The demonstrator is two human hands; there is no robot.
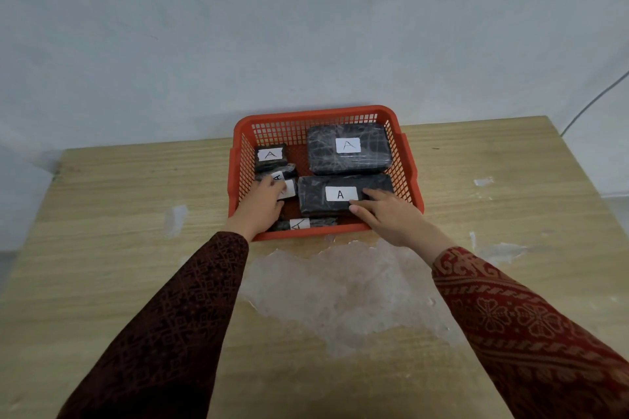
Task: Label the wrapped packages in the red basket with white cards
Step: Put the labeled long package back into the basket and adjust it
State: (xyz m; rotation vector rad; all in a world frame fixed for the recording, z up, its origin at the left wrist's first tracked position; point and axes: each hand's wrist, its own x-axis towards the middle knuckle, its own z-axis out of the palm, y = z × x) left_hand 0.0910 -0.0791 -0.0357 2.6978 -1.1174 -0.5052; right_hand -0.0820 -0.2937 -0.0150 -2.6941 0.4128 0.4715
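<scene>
A red mesh basket (410,167) stands on the wooden table and holds several black wrapped packages. Each visible one carries a white card marked "A". The big back package (349,160) lies at the rear right. A long front package (313,192) lies before it, with a white card (341,194) on top. My right hand (384,213) rests on that package's right end, fingers spread beside the card. My left hand (263,202) covers a small package with a card (287,189) at the basket's left. Two more small packages (270,156) sit behind it; another (306,224) lies along the front wall.
The wooden table (119,214) has a large worn pale patch (340,286) in front of the basket and scraps of tape residue (175,219) left and right. A pale wall rises just behind the basket. A thin cable (592,102) hangs at the far right.
</scene>
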